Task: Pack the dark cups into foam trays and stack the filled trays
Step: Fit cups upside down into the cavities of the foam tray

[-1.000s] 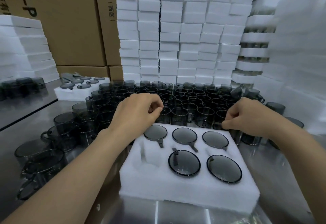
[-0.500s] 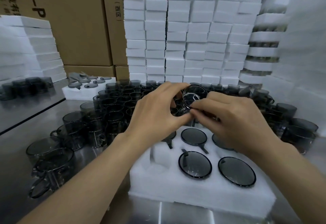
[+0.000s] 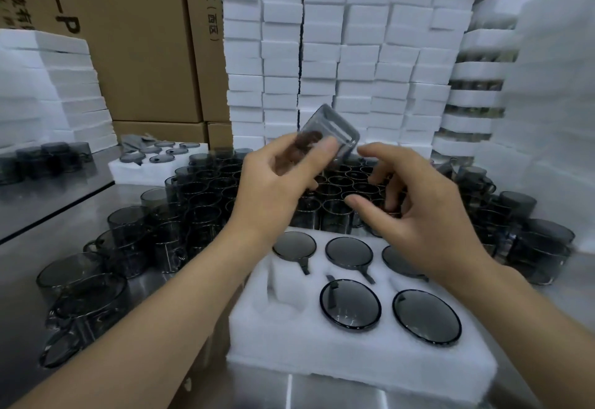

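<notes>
Up it comes: the cup [image 3: 328,136] that both hands were pinching low over the tray half a second ago now rides higher, tipped on its side, and the right hand [image 3: 415,215] has let go. My left hand [image 3: 283,183] alone has it, thumb and fingers closed on the wall near the rim, at about twelve o'clock from the foam tray [image 3: 322,354]. The right hand's fingers are spread and loosely curled, holding nothing, just at three o'clock of the cup.

Five pockets in the tray are filled, dark rims flush with the foam; the empty pocket [image 3: 285,292] sits at the tray's nine o'clock side, well below the cup. That is where I judge this one goes.

The risk, as I read it: smooth glass in a one-handed pinch, tilted, hanging over the crowd of loose cups [image 3: 206,202] packed at twelve and ten o'clock of the tray. A slip drops glass onto glass. Coming down, the handle must meet the pocket's slot; arrive skewed and the cup jams, tears foam, or sits proud so the next tray will not stack flat. My left forearm also passes close above the cups at nine o'clock; a careless sweep could topple them on the steel table [image 3: 80,215].
</notes>
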The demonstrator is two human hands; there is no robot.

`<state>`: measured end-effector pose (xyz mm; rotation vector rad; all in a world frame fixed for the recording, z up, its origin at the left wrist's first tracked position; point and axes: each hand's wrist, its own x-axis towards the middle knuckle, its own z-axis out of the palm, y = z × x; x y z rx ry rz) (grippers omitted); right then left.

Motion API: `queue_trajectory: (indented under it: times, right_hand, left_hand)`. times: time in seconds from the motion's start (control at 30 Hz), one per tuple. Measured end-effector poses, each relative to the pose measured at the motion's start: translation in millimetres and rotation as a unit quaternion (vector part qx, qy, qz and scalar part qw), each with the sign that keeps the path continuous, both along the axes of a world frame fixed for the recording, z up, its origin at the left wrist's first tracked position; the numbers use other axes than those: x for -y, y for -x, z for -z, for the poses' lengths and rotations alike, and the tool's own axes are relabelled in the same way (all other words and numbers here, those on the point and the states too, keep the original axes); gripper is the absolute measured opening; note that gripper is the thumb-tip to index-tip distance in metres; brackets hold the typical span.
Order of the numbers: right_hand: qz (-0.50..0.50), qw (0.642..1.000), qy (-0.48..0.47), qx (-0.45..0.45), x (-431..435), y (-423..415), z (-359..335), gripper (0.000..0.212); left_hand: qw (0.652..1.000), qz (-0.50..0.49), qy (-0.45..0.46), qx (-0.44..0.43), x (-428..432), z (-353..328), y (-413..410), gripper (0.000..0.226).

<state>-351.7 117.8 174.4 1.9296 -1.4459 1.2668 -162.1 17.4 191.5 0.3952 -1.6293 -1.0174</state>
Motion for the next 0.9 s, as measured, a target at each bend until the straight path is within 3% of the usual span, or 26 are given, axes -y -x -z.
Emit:
queue_trajectory:
  times: [0.13, 0.3, 0.43, 0.63, 0.83, 0.9]
  right_hand:
    - [-0.016, 1.000, -0.001, -0.012, -0.8, -1.8, -1.6, 0.067]
    - [-0.036, 0.999, 0.001, -0.039, -2.1, -7.4, -2.7, 0.075]
    - [-0.028, 0.999, -0.002, -0.032, -2.7, -9.1, -3.3, 0.073]
    - [-0.005, 1.000, -0.016, 0.012, 1.3, -2.4, -0.4, 0.069]
    - [0.011, 0.998, -0.012, 0.056, 1.8, -3.6, 0.9, 0.063]
    - [0.003, 0.994, -0.013, 0.109, -0.2, -6.4, -0.1, 0.057]
  left_hand:
    - [0.961, 0.167, -0.218, 0.018, -0.5, -11.4, -6.0, 0.049]
    - [0.920, 0.268, -0.287, 0.002, 2.1, -9.0, -8.3, 0.069]
    - [0.927, 0.242, -0.285, 0.016, 3.8, -6.4, -4.4, 0.064]
    - [0.971, 0.101, -0.174, 0.130, -3.8, 3.7, 9.3, 0.045]
    - [0.974, 0.088, -0.144, 0.151, -7.3, 4.4, 9.3, 0.045]
    - [0.971, 0.114, -0.166, 0.133, -7.9, 2.6, 7.9, 0.052]
